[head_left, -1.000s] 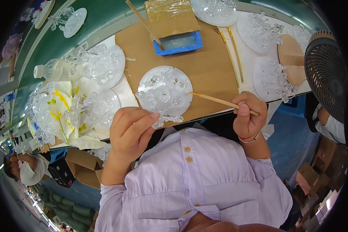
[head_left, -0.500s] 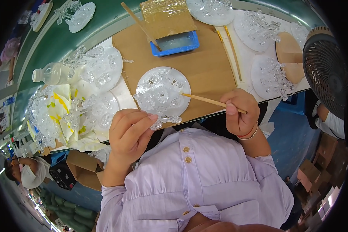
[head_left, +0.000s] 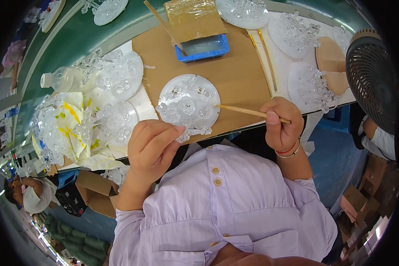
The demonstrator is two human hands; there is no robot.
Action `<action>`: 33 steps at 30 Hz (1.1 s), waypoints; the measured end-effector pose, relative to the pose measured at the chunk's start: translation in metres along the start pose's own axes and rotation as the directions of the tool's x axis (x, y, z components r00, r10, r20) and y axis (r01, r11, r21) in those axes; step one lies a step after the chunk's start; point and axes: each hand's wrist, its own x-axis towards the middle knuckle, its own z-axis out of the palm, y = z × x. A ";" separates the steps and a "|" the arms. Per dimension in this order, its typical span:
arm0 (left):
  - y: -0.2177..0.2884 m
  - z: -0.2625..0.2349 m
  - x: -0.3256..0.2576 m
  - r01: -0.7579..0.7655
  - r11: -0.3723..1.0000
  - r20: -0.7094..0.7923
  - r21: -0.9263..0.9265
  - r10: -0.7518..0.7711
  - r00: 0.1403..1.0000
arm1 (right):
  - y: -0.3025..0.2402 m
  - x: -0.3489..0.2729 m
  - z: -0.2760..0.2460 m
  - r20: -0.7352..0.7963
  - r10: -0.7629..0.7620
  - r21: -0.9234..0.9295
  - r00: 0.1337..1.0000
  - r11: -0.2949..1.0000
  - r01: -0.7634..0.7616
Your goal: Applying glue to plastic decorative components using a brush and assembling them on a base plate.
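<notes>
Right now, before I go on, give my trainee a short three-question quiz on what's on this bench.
1. True or false: the right hand holds a thin wooden stick whose tip reaches the round clear plate on the brown board.
2. What does the left hand pinch at the plate's near edge? A) a small clear glass piece B) a metal spoon C) a red brush
3. Fill in: the shallow tray beyond the plate is ____ in colour.

Key:
1. True.
2. A: a small clear glass piece sits at the fingertips.
3. Blue; another stick leans into it.
</notes>
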 end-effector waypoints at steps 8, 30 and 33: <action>0.005 0.003 0.001 0.012 1.000 -0.009 0.002 -0.012 1.000 | -0.005 -0.003 -0.002 0.029 -0.056 -0.006 0.998 0.998 0.056; 0.017 0.013 0.003 0.056 0.998 -0.060 -0.010 -0.057 0.997 | -0.008 -0.007 -0.007 0.201 -0.271 -0.001 0.941 0.961 0.277; 0.019 0.013 0.003 0.062 0.998 -0.055 -0.009 -0.062 0.997 | -0.012 -0.010 -0.007 0.201 -0.303 0.017 0.932 0.952 0.306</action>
